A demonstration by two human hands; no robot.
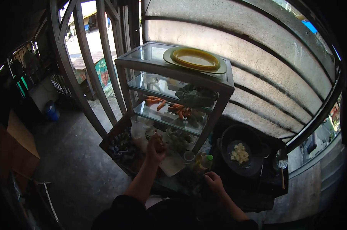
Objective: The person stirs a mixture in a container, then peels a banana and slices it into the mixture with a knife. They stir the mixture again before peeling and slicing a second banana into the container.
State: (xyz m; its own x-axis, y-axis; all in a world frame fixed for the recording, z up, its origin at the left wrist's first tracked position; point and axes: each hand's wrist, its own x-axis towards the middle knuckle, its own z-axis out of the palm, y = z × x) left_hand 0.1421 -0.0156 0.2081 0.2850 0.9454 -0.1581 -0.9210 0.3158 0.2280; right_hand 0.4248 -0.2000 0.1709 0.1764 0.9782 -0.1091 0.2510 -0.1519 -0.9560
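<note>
My left hand point(157, 147) is raised in front of the glass display case point(219, 99), its fingers curled around something small and brownish that I cannot make out. Just below it lies a pale rectangular board or tray point(171, 164). My right hand point(215, 182) is low at the counter's front, fingers curled in; what they hold, if anything, is hidden in shadow. A bottle with a green cap point(210, 157) stands just beyond that hand, and a clear cup point(189, 156) is to the bottle's left. Further right, pale yellowish pieces point(239, 154) sit in a dark wok point(244, 132).
Carrots point(158, 102) and leafy greens point(196, 96) fill the case's shelves. Yellow-rimmed plates point(196, 58) rest on top. A white plastic bag point(138, 132) is left of my left hand. A wooden-handled utensil point(283, 178) lies by the stove. Slatted wooden posts point(81, 46) stand at left.
</note>
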